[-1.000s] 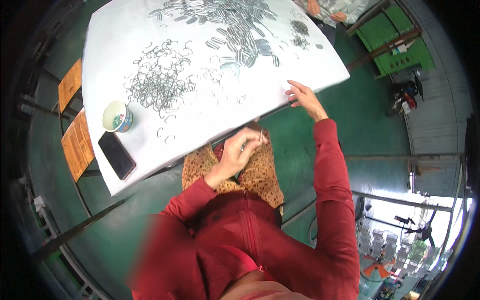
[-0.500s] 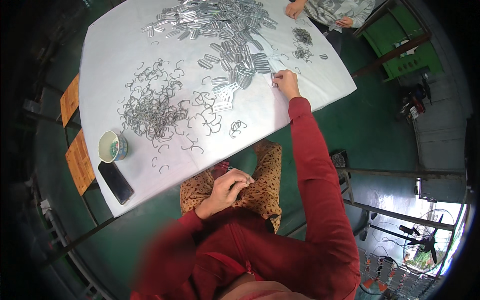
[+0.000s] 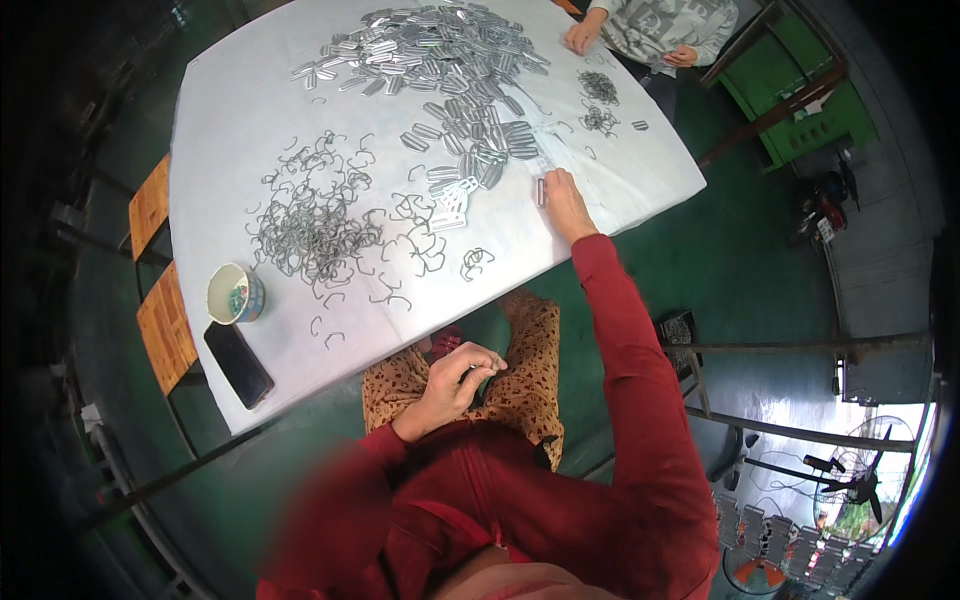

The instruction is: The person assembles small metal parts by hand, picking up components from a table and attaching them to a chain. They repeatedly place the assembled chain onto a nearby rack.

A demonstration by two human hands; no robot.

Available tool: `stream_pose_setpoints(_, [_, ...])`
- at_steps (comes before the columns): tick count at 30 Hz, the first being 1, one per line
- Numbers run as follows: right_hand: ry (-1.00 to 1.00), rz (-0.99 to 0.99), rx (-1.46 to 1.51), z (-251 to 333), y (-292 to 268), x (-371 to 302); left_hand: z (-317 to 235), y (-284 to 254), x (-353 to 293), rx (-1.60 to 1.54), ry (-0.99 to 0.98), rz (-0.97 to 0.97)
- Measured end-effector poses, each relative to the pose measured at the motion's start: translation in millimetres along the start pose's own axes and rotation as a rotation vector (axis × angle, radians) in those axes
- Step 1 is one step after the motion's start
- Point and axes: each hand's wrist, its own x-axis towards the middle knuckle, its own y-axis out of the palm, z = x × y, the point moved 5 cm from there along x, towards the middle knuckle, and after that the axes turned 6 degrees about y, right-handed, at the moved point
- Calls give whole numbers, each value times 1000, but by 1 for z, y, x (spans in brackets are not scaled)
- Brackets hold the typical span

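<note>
Over the table's near right part, my right hand (image 3: 566,203) has its fingers closed at a small slotted metal plate (image 3: 541,192), which stands out on the hand's left side. My left hand (image 3: 456,384) is over my lap, below the table edge, thumb and fingertips pinched together. A small greyish bit shows at those fingertips, too small to name. Beyond my right hand lie dark slotted metal plates (image 3: 519,139) in a loose row. Shinier pale plates (image 3: 452,208) lie left of it. Bent wire hooks (image 3: 322,232) form a tangled heap further left, with a small cluster of hooks (image 3: 476,263) near the edge.
A large heap of metal plates (image 3: 440,45) covers the far side of the white-covered table (image 3: 225,130). A paper cup (image 3: 236,294) and a black phone (image 3: 238,365) are at the near left. Another person's hand (image 3: 581,36) rests at the far right, near small dark heaps (image 3: 600,87).
My right hand has drawn slightly nearer to me with the metal plate turned more upright. My left hand keeps its pinch over my lap. The whole view has shifted a little.
</note>
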Motion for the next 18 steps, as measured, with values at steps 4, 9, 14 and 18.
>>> stream_pose_setpoints(4, [208, -71, 150, -4, -16, -18, 6, 2, -5, -19, -17, -16])
stream_pose_setpoints(9, [279, -114, 67, -27, -38, -15, 2, 3, 0, 37, 16, 24])
stream_pose_setpoints(14, [290, 88, -25, -15, -11, -6, 2, 2, 2, 71, 14, 29])
stream_pose_setpoints(18, [261, 244, 87, -12, -7, -9, -1, 3, 3, 91, 34, 21])
